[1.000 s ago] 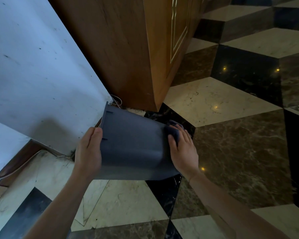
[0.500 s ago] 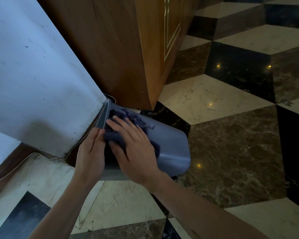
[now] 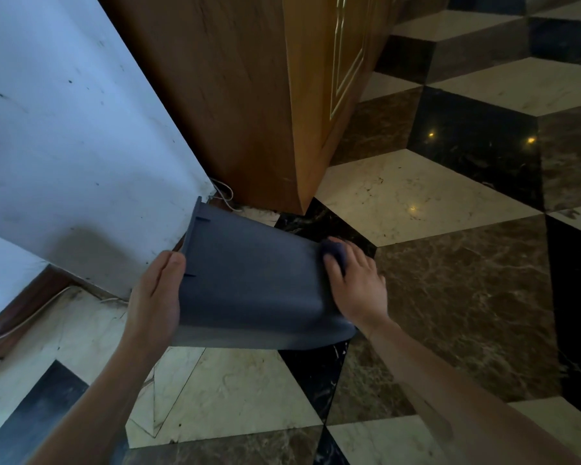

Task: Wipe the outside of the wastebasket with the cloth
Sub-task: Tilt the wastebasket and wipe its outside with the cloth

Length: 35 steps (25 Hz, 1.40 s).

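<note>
A dark grey plastic wastebasket (image 3: 252,283) is held tipped on its side above the floor, its rim to the left and its base to the right. My left hand (image 3: 156,293) grips the rim end. My right hand (image 3: 356,283) presses a dark blue cloth (image 3: 334,251) against the base end; only a small bunched part of the cloth shows above my fingers.
A white wall (image 3: 74,135) stands close on the left, and a wooden cabinet (image 3: 259,95) rises just behind the basket. A thin white cable (image 3: 223,193) lies at the cabinet's foot. Polished marble floor tiles (image 3: 450,263) stretch to the right and front.
Half a second ago my right hand held the cloth on the basket's side near the rim; it has slid right to the base end. The left hand kept its grip.
</note>
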{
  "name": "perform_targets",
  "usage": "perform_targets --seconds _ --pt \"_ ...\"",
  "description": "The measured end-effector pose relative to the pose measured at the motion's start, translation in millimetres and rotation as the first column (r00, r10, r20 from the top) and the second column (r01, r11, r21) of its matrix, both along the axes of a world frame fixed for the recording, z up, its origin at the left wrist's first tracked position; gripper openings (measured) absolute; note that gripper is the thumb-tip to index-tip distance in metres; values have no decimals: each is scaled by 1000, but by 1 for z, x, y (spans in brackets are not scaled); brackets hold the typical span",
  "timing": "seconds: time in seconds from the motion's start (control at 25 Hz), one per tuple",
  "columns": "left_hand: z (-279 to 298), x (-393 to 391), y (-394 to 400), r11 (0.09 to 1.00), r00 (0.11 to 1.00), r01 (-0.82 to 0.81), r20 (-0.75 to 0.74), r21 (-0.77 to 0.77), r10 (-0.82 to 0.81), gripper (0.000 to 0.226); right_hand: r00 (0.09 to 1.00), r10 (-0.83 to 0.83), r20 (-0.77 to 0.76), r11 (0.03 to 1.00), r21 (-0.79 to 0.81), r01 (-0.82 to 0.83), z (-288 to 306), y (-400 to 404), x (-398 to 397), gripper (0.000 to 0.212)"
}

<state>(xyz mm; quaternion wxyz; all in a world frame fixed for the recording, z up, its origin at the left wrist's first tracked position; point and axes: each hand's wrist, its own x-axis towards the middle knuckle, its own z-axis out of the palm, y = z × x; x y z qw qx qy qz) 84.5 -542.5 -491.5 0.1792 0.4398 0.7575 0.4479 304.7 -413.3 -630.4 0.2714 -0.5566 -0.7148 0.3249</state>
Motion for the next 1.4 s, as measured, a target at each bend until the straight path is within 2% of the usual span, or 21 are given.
perform_targets --seconds 0.08,0.2,0.4,0.56,0.64,0.76,0.88,1.0,1.12,1.2,1.24,1.32,1.4 --pt "3 -6 1 998 1000 -25 17 -55 26 35 997 -32 -72 999 -35 29 -8 -5 11 50" --pt "14 -21 9 963 993 -119 -17 -244 118 37 996 -65 -61 998 13 66 -15 -20 15 49" --pt "37 -30 55 882 965 -192 -246 -430 90 64 999 -27 29 969 244 19 -18 -46 17 41" --pt "41 -37 78 801 913 -277 -404 -530 49 79 998 68 10 907 416 -66 -31 -62 33 40" --pt "43 -38 82 766 885 -332 -462 -550 51 78 991 133 -19 903 415 -113 -32 -68 40 40" --pt "55 -37 87 755 905 -292 -424 -587 20 56 968 218 -122 945 273 -178 -27 -77 38 39" --pt "62 -35 87 728 905 -162 -395 -666 -160 27 949 286 -133 950 169 -262 -27 -90 27 41" --pt "55 -34 76 721 869 -138 -433 -679 -241 31 936 322 -140 945 103 -310 -30 -97 20 38" --pt "48 -34 67 781 874 -114 -435 -615 -215 33 941 289 -175 957 55 -284 -31 -97 20 27" --pt "48 -32 62 836 911 -66 -374 -545 -172 28 929 190 -318 972 -70 -223 -26 -94 21 16" --pt "48 -29 58 855 912 -41 -369 -516 -179 29 903 81 -421 967 -187 -174 -20 -90 20 15" --pt "44 -22 47 887 895 16 -390 -461 -218 34 797 -227 -560 892 -448 -61 0 -70 17 22" --pt "40 -17 31 929 881 59 -418 -366 -221 34 666 -470 -579 779 -627 4 25 -35 15 40"
